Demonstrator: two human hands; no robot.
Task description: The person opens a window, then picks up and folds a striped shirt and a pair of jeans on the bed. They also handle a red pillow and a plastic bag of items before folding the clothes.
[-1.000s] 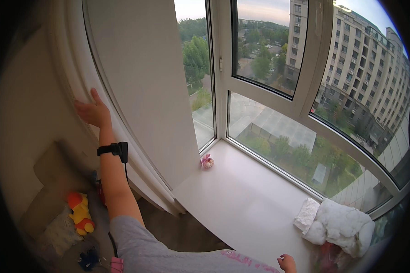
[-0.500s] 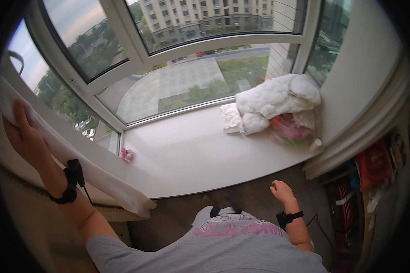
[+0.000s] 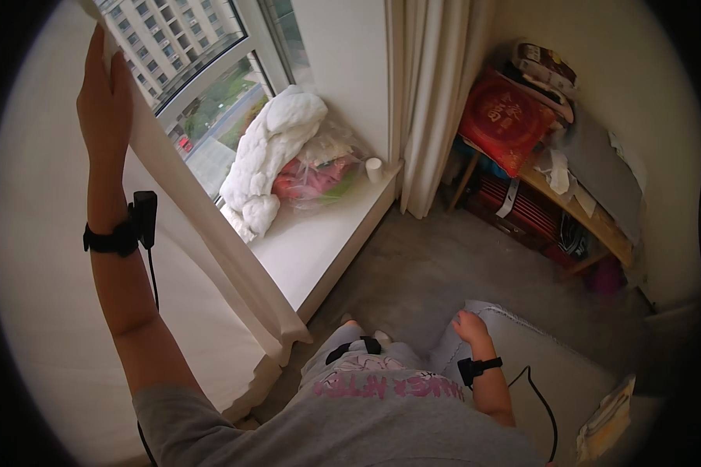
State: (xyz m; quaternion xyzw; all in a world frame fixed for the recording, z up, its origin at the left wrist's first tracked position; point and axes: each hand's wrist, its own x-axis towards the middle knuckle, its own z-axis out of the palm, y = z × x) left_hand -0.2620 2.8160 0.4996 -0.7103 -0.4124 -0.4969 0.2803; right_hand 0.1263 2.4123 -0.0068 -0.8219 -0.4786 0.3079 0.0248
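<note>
My left hand (image 3: 105, 109) is raised at the upper left, closed on the edge of a long white curtain (image 3: 187, 210). The cloth falls from it past the window and windowsill to the floor. My right hand (image 3: 470, 327) hangs low at my right side with loosely curled fingers and nothing visible in them. Behind it is the corner of a grey padded piece of furniture (image 3: 522, 350); whether they touch I cannot tell. Each wrist wears a black strap with a small device and a cable.
On the white windowsill (image 3: 288, 265) lie a fluffy white bundle (image 3: 269, 148), a clear plastic bag with pink and red contents (image 3: 315, 175) and a white cup (image 3: 374, 169). A second curtain (image 3: 436, 109) hangs beyond. At the right, a wooden shelf (image 3: 584, 206) carries a red package (image 3: 506, 121).
My view has swung to the right, bringing the shelf and grey furniture into sight. The curtain in my left hand has been drawn across, covering much of the window and sill.
</note>
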